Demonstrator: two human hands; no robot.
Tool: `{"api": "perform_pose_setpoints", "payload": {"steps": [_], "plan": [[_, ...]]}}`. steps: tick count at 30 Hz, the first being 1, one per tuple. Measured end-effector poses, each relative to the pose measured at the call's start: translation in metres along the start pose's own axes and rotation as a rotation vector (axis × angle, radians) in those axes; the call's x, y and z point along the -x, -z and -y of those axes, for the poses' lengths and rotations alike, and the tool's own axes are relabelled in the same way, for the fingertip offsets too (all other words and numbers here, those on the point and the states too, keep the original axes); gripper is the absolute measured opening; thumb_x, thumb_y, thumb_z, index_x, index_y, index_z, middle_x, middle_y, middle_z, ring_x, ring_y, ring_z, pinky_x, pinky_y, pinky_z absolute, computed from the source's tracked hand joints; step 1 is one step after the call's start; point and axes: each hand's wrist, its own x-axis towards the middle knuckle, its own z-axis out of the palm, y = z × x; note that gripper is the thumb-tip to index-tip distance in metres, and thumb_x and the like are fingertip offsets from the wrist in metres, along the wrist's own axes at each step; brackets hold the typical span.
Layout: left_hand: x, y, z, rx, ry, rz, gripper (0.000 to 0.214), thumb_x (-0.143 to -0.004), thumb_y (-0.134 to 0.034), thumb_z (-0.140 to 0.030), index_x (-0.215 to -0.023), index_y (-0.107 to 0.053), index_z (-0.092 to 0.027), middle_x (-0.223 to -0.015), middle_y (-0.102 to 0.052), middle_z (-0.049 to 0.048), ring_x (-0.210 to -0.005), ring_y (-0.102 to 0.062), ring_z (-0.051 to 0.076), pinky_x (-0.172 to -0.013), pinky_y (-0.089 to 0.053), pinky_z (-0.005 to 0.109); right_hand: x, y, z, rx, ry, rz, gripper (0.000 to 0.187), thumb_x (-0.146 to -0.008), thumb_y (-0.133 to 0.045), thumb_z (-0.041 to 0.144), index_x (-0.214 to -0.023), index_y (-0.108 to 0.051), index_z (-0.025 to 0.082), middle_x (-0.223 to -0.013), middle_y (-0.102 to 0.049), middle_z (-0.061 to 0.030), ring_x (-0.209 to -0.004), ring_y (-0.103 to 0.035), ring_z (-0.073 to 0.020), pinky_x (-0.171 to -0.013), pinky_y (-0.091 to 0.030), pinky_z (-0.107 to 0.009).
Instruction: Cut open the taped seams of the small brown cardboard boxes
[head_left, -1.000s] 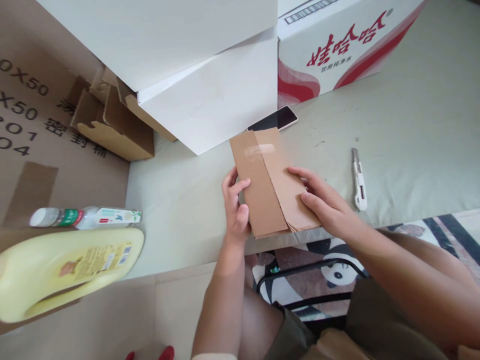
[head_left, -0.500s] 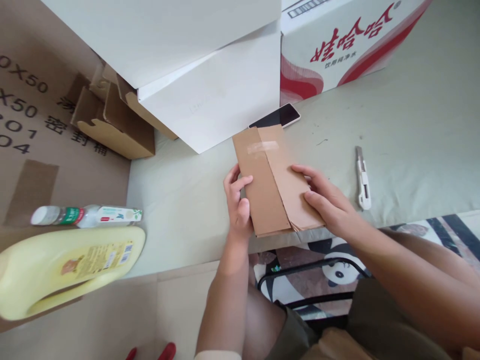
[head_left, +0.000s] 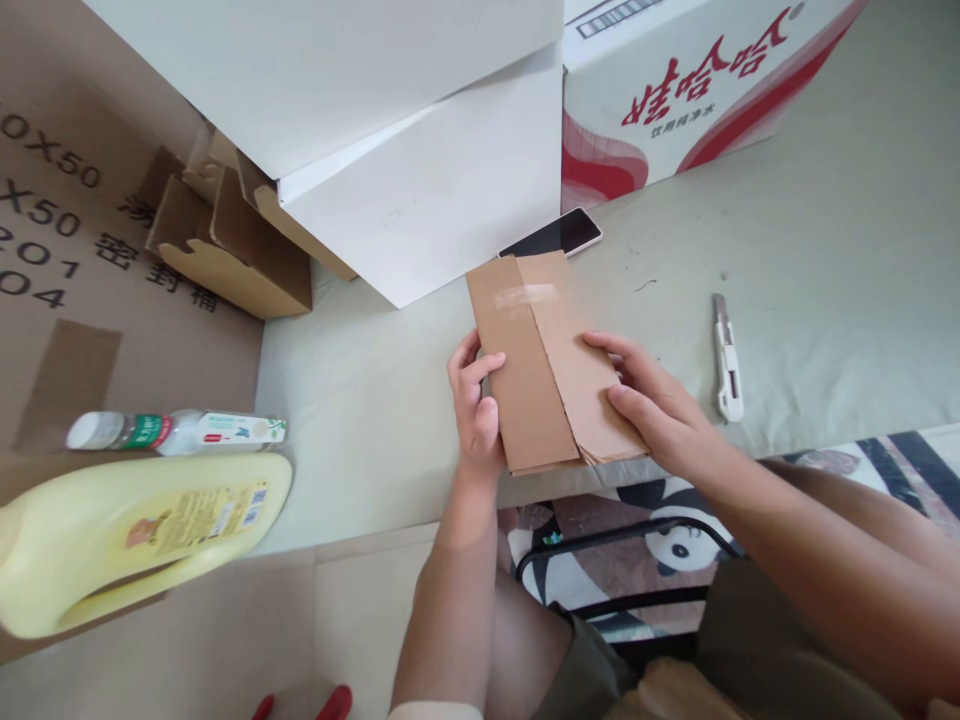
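Observation:
A small brown cardboard box [head_left: 529,385], with its two top flaps meeting along a seam and a strip of clear tape across the far end, lies between my hands. My left hand [head_left: 478,400] grips its left side, with fingertips over the flap's edge. On the right side, my right hand [head_left: 649,395] holds the box with thumb and fingers along the edge. At the near end the flap edges look slightly parted. A white utility knife [head_left: 727,360] with its blade out lies on the cloth to the right of my right hand.
A phone [head_left: 559,236] lies beyond the box, against a large white box [head_left: 442,190]. A printed carton [head_left: 675,110] stands at the back. To the left are an open cardboard box [head_left: 240,255], a plastic bottle [head_left: 180,432] and a yellow jug [head_left: 150,530].

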Motion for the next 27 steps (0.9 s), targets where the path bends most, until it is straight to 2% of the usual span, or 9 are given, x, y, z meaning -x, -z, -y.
{"api": "perform_pose_setpoints", "payload": {"steps": [27], "plan": [[-0.0004, -0.0026, -0.0006, -0.023, -0.002, -0.009, 0.04, -0.099, -0.032, -0.055, -0.124, -0.055, -0.034, -0.146, -0.042, 0.006, -0.139, -0.042, 0.027, -0.113, -0.038, 0.052, 0.0005, -0.0009, -0.0023, -0.006, 0.005, -0.015, 0.045, -0.096, -0.047, 0.044, -0.139, -0.049, 0.034, -0.14, -0.055, -0.0067, -0.121, -0.055, -0.0289, -0.102, -0.048, -0.049]]}}
